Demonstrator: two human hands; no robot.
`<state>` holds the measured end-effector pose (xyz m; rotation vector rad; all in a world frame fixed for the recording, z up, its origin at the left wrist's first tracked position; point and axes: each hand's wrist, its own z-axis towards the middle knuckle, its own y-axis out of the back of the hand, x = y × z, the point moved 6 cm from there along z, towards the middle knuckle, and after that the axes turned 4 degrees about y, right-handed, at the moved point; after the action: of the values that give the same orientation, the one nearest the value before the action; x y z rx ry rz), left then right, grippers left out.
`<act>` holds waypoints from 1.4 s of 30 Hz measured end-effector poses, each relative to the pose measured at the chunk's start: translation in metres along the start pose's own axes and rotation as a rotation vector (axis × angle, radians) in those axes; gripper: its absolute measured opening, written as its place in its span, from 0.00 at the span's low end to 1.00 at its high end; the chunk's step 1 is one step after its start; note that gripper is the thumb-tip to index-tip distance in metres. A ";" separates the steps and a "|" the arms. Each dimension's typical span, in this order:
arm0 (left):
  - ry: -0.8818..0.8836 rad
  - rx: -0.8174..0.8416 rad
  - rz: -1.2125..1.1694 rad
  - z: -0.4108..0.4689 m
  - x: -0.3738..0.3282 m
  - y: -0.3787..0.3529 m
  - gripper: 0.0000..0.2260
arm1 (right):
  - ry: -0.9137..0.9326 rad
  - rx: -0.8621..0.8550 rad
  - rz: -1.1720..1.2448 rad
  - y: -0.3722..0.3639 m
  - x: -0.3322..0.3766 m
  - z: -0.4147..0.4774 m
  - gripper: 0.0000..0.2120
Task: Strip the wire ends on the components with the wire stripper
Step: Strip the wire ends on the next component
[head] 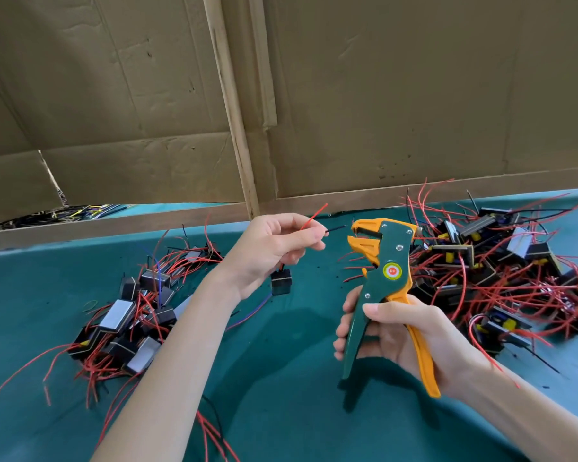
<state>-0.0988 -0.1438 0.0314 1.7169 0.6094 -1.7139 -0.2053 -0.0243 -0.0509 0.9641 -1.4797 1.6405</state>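
Right hand (411, 338) curls round the green-and-orange wire stripper (386, 271), jaws apart; left hand (267, 251) pinches a black wire (336, 229). Tangled red-wired components (454, 253) crowd the teal cloth (281, 378) on both sides.

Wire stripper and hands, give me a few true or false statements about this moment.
1. The right hand grips the stripper. True.
2. The black wire is clamped in the stripper. False: its tip lies just outside the open jaws.
3. The left hand pinches the black wire, a component hanging below it. True.
4. Components lie only on the right. False: there is a left pile and a right pile.
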 end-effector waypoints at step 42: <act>0.050 0.164 -0.177 0.001 0.008 -0.011 0.06 | 0.059 -0.295 -0.169 -0.003 0.005 -0.014 0.18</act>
<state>-0.1070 -0.1380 0.0220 1.8719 0.6780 -1.8934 -0.2056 -0.0102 -0.0463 0.8421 -1.5053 1.2772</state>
